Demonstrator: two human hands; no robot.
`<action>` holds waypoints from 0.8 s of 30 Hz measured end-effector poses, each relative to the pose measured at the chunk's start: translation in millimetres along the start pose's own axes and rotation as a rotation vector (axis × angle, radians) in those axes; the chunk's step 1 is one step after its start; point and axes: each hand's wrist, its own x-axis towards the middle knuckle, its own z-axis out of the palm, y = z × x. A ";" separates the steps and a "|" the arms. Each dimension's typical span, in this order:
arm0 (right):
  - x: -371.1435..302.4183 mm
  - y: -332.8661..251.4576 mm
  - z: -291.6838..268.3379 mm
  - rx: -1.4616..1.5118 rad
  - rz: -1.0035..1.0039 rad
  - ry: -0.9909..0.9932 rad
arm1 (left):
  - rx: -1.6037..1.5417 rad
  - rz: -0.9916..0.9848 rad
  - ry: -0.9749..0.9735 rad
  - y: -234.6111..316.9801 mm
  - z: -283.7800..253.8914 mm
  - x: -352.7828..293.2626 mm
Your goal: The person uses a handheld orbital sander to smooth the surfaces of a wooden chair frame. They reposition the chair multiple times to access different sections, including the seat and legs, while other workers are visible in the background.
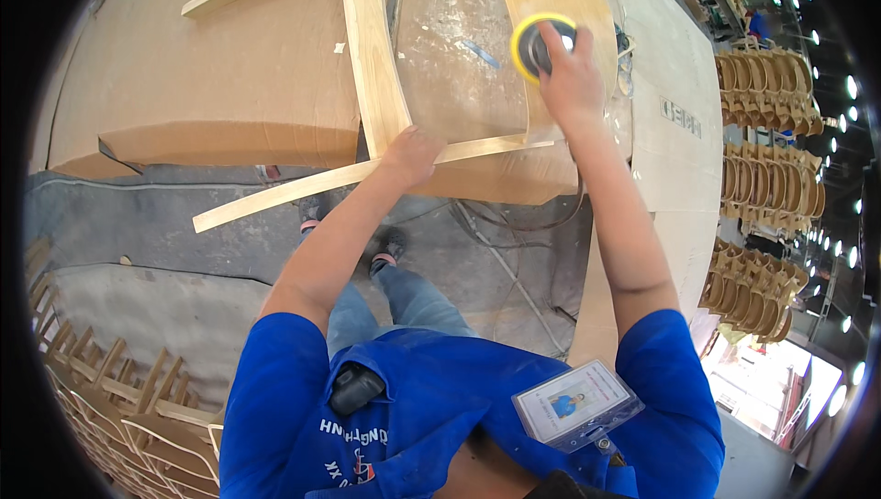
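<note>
On the cardboard-covered table (229, 86), a wooden frame (374, 49) points lengthwise left; left hand (413, 157) clasps it, right hand (573, 86) a sander (527, 51).

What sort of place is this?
Probably a furniture workshop: a wooden frame lies on a cardboard-covered table, the right hand holds a round sander, and curved wooden parts stand in rows.

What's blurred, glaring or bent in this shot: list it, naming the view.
Head view: fisheye bending, with the pale cardboard edge at right bowing and black corners around the picture; head view: ceiling lights at far right burn out to white; head view: the right hand and yellow-rimmed sander look slightly soft, perhaps from motion.
</note>
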 end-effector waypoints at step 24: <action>-116.9 25.3 55.7 0.121 -0.186 0.363 | -0.047 -0.005 0.036 0.3 0.2 -1.1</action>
